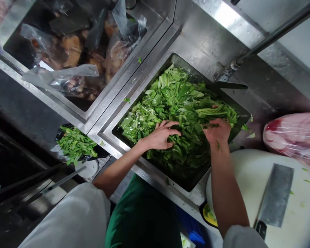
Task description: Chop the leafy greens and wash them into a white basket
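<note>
Chopped leafy greens (175, 93) fill a steel sink (107, 132), heaped at the back and lying in water at the near side. My left hand (164, 135) is over the near middle of the heap, its fingers spread and slightly bent, touching the leaves with none gripped. At the right side of the sink, my right hand (218, 131) has its fingers curled round some of the greens. Leaves partly cover those fingertips. A bit of leaf sticks to the right wrist.
Bagged meat (72, 51) lies in the left-hand sink. A cleaver (277, 194) rests on a round white chopping board (245, 165), with wrapped meat (294, 136) behind it. A tap (224, 74) stands at the back. More cut greens (76, 144) sit in a black-lined container at lower left.
</note>
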`<state>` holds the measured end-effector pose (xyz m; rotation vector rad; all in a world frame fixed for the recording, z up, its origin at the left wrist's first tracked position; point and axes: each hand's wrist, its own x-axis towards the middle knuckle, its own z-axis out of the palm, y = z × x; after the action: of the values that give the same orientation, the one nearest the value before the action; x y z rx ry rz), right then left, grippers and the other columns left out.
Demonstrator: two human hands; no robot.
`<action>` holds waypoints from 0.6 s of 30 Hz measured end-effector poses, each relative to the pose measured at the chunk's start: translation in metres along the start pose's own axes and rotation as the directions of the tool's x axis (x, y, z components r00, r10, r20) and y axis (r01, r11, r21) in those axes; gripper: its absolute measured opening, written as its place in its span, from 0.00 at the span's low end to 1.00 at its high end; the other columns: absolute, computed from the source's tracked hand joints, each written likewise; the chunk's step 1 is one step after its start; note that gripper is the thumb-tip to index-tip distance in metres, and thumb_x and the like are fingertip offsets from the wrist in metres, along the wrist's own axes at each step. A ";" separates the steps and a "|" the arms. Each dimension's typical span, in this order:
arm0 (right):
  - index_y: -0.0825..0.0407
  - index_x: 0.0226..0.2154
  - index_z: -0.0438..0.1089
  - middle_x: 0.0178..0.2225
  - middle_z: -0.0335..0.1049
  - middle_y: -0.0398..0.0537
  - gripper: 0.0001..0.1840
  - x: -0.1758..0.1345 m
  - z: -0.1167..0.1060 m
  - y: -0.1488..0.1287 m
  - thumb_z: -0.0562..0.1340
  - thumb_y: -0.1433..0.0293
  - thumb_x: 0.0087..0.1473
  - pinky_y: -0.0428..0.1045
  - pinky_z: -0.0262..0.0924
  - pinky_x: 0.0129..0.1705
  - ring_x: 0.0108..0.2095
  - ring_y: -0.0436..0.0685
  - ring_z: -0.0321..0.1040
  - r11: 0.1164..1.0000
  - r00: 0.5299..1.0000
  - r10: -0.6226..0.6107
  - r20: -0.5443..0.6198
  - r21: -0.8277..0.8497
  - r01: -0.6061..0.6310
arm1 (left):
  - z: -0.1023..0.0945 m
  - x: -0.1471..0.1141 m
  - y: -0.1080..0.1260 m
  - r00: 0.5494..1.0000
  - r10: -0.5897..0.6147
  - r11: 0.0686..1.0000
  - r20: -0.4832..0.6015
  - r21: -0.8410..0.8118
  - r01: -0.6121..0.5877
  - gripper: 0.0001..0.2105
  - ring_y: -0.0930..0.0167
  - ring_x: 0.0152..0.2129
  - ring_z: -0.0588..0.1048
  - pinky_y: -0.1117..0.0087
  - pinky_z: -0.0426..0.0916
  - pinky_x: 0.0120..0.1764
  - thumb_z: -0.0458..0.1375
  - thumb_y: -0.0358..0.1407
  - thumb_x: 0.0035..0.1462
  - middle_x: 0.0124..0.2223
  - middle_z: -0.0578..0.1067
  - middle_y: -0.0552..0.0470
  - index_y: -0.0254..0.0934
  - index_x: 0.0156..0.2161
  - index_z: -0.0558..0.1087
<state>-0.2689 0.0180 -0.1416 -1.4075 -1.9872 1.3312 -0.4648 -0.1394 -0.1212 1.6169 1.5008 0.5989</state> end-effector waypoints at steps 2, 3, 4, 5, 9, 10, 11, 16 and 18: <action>0.41 0.48 0.74 0.42 0.78 0.49 0.23 -0.005 -0.006 -0.007 0.55 0.58 0.51 0.61 0.72 0.46 0.47 0.66 0.74 0.991 0.997 0.058 -0.048 0.121 -0.052 | 0.000 0.006 0.009 0.979 -0.042 0.997 -0.199 -0.079 0.026 0.20 0.58 0.60 0.64 0.50 0.59 0.61 0.59 0.29 0.57 0.63 0.67 0.45 0.44 0.54 0.74; 0.41 0.49 0.74 0.43 0.78 0.49 0.24 -0.009 -0.006 -0.012 0.56 0.59 0.49 0.61 0.72 0.46 0.47 0.65 0.74 0.979 0.996 0.077 -0.049 0.192 -0.067 | 0.001 0.012 0.014 0.950 -0.069 0.993 -0.305 -0.116 0.034 0.18 0.60 0.57 0.66 0.53 0.61 0.60 0.57 0.29 0.60 0.60 0.69 0.44 0.42 0.56 0.73; 0.41 0.50 0.72 0.45 0.78 0.49 0.26 -0.012 -0.005 -0.018 0.57 0.59 0.48 0.60 0.72 0.47 0.48 0.65 0.74 0.968 0.997 0.071 -0.030 0.243 -0.062 | 0.003 0.019 0.020 0.917 -0.088 0.989 -0.389 -0.143 0.034 0.17 0.62 0.55 0.68 0.55 0.62 0.59 0.55 0.31 0.63 0.57 0.70 0.44 0.40 0.57 0.72; 0.40 0.51 0.71 0.46 0.77 0.48 0.27 -0.016 -0.002 -0.024 0.59 0.59 0.47 0.60 0.71 0.48 0.48 0.64 0.74 0.954 0.999 0.055 -0.002 0.295 -0.052 | 0.005 0.026 0.026 0.893 -0.096 0.987 -0.441 -0.157 0.029 0.16 0.63 0.54 0.68 0.57 0.64 0.58 0.55 0.32 0.65 0.55 0.70 0.43 0.39 0.57 0.71; 0.40 0.53 0.69 0.55 0.74 0.47 0.30 -0.028 0.010 -0.034 0.64 0.56 0.46 0.58 0.71 0.50 0.53 0.62 0.72 0.876 0.994 0.020 0.108 0.478 -0.069 | 0.018 0.043 0.043 0.897 -0.062 0.995 -0.438 -0.092 0.024 0.14 0.62 0.54 0.67 0.60 0.63 0.58 0.60 0.35 0.63 0.53 0.68 0.43 0.37 0.53 0.74; 0.40 0.55 0.68 0.56 0.73 0.47 0.31 -0.030 0.011 -0.031 0.65 0.55 0.46 0.58 0.71 0.50 0.54 0.62 0.71 0.873 0.992 0.036 0.124 0.478 -0.092 | 0.021 0.044 0.044 0.895 -0.074 0.996 -0.440 -0.069 0.049 0.13 0.61 0.54 0.66 0.59 0.62 0.58 0.61 0.34 0.61 0.54 0.68 0.43 0.37 0.51 0.74; 0.40 0.56 0.68 0.56 0.73 0.47 0.32 -0.032 0.011 -0.026 0.66 0.54 0.47 0.58 0.72 0.50 0.54 0.61 0.71 0.880 0.986 0.066 0.151 0.456 -0.129 | 0.023 0.043 0.044 0.888 -0.093 0.996 -0.450 -0.053 0.077 0.11 0.61 0.54 0.66 0.59 0.62 0.58 0.61 0.32 0.60 0.54 0.68 0.43 0.36 0.49 0.75; 0.43 0.54 0.70 0.56 0.73 0.48 0.35 -0.038 -0.006 0.000 0.70 0.53 0.43 0.61 0.73 0.49 0.52 0.64 0.72 0.947 0.967 0.218 0.131 0.210 -0.242 | 0.029 0.036 0.029 0.896 -0.135 0.990 -0.423 -0.104 0.100 0.06 0.66 0.39 0.72 0.66 0.67 0.46 0.56 0.29 0.60 0.40 0.74 0.48 0.36 0.38 0.76; 0.44 0.53 0.72 0.58 0.71 0.50 0.32 -0.042 -0.014 0.001 0.70 0.54 0.45 0.60 0.70 0.53 0.55 0.64 0.71 0.970 0.989 0.142 0.030 0.193 -0.145 | 0.031 0.036 0.023 0.914 -0.117 0.989 -0.389 -0.126 0.073 0.07 0.68 0.33 0.72 0.69 0.67 0.40 0.55 0.28 0.60 0.34 0.74 0.50 0.35 0.34 0.76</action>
<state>-0.2400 -0.0118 -0.1267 -1.4738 -1.7371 1.5577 -0.4205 -0.1114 -0.1260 1.3817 1.7921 0.9810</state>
